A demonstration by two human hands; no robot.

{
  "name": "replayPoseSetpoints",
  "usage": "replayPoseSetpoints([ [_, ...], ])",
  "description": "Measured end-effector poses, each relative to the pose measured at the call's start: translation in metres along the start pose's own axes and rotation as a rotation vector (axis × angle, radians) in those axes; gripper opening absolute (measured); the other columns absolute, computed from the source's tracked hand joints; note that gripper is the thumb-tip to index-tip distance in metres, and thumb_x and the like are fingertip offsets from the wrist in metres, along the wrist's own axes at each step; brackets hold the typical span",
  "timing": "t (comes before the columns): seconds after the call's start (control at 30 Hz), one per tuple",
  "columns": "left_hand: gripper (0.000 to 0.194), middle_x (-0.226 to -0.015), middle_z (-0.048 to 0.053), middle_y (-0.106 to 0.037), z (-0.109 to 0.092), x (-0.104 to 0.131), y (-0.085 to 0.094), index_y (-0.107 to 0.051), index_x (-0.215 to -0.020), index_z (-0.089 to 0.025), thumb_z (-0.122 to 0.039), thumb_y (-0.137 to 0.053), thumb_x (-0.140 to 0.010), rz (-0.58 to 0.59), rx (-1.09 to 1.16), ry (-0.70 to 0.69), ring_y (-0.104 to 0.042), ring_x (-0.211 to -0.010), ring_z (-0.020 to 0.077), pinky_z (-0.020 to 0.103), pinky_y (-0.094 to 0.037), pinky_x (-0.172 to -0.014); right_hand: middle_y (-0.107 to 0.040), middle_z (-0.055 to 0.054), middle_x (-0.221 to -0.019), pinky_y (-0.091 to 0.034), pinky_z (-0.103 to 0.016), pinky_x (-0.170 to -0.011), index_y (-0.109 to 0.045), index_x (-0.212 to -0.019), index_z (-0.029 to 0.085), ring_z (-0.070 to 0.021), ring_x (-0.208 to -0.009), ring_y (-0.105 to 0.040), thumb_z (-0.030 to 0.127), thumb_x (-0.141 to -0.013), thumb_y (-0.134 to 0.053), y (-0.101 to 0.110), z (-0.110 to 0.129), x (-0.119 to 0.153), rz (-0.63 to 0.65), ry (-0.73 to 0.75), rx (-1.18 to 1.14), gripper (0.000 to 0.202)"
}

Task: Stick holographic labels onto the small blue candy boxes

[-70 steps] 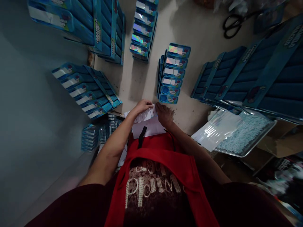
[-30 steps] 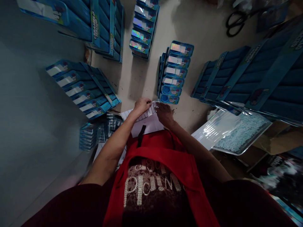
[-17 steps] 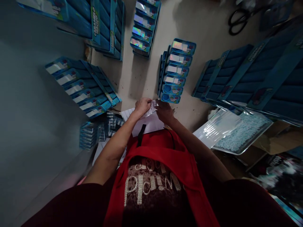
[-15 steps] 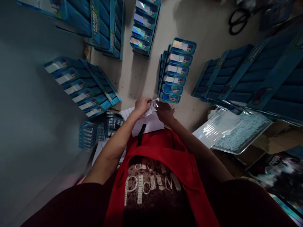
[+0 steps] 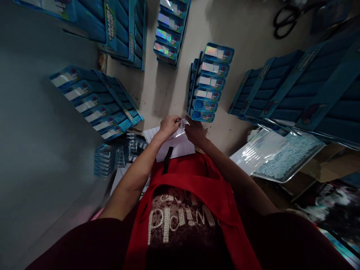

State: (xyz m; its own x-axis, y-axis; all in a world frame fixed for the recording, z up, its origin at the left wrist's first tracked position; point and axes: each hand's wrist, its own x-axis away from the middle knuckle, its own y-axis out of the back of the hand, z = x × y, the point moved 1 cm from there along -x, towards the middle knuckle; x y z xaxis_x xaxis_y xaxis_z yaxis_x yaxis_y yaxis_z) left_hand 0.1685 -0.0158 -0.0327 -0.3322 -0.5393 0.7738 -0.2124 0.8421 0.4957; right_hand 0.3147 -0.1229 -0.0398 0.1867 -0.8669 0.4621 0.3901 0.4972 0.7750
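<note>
My left hand [image 5: 170, 125] has its fingers closed on a small shiny sticker sheet [image 5: 180, 131] with pale rectangles. From the other side, my right hand [image 5: 196, 131] is closed at the sheet's right edge; its fingertips are dark, and whether they hold a single sticker cannot be made out. White paper sheets [image 5: 177, 149] lie under both hands, above the red apron [image 5: 194, 170]. Just beyond my right hand stands a row of blue candy tins [image 5: 204, 115]. The far tins in that row carry pale, shiny patches, while the two nearest show round blue marks.
Blue boxed tins [image 5: 95, 101] are stacked at left, with another tin row [image 5: 165, 50] at the back. A long box stack [image 5: 270, 90] borders the right side. Below it juts a tray of pale blue pellets [image 5: 284, 157]. Black scissors [image 5: 285, 22] lie at the far right.
My right hand has shifted slightly up and left at the sticker sheet's edge, and the sheet's glare has changed. My left hand stays nearly still.
</note>
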Motion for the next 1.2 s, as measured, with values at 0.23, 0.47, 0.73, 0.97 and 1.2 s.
replayPoseSetpoints([
  [0.23,0.030,-0.113,0.007,-0.086,-0.002,-0.007,-0.002,-0.088,-0.120,-0.028,-0.043,-0.071,-0.101,-0.035,-0.027,-0.013,-0.076,-0.109,0.0277,0.034,-0.052,-0.091,-0.068,-0.020,-0.154,-0.044,-0.055,-0.121,-0.078,-0.129,0.013,-0.0370,-0.142,-0.061,0.018,-0.109,-0.049,0.001,0.000,-0.001,0.012,0.001,-0.005,0.036],
  [0.47,0.030,-0.112,0.005,-0.086,0.004,-0.014,-0.008,-0.089,-0.119,-0.030,-0.043,-0.071,-0.099,-0.089,-0.011,0.005,-0.076,-0.106,0.0261,0.033,-0.051,-0.086,-0.059,-0.020,-0.166,-0.046,-0.054,-0.121,-0.081,-0.116,0.013,-0.0358,-0.147,-0.060,0.016,-0.106,-0.055,0.003,0.003,0.008,0.010,0.034,0.016,0.028],
  [0.73,0.029,-0.100,0.003,-0.086,0.016,-0.026,-0.012,-0.090,-0.111,-0.025,-0.041,-0.071,-0.095,0.006,0.134,-0.063,-0.074,-0.094,0.0201,0.028,-0.047,-0.076,-0.057,-0.017,-0.168,-0.049,-0.053,-0.116,-0.082,-0.114,0.015,-0.0348,-0.150,-0.058,0.017,-0.107,-0.053,-0.005,0.005,0.017,-0.012,0.010,-0.008,0.030],
  [0.97,0.027,-0.093,0.003,-0.085,0.016,-0.024,-0.009,-0.091,-0.109,-0.027,-0.045,-0.078,-0.092,-0.072,0.111,0.039,-0.071,-0.088,0.0210,0.030,-0.044,-0.073,-0.066,-0.014,-0.160,-0.044,-0.052,-0.120,-0.080,-0.117,0.016,-0.0341,-0.150,-0.054,0.017,-0.106,-0.055,-0.004,0.012,0.022,-0.011,-0.016,-0.033,0.027],
  [1.2,0.029,-0.097,0.004,-0.085,0.009,-0.021,-0.006,-0.091,-0.111,-0.027,-0.046,-0.076,-0.094,-0.081,0.081,0.024,-0.073,-0.092,0.0224,0.031,-0.048,-0.077,-0.078,-0.017,-0.125,-0.045,-0.051,-0.109,-0.081,-0.108,0.018,-0.0353,-0.128,-0.063,0.028,-0.108,-0.057,0.001,0.006,0.009,-0.049,-0.063,-0.004,0.026],
])
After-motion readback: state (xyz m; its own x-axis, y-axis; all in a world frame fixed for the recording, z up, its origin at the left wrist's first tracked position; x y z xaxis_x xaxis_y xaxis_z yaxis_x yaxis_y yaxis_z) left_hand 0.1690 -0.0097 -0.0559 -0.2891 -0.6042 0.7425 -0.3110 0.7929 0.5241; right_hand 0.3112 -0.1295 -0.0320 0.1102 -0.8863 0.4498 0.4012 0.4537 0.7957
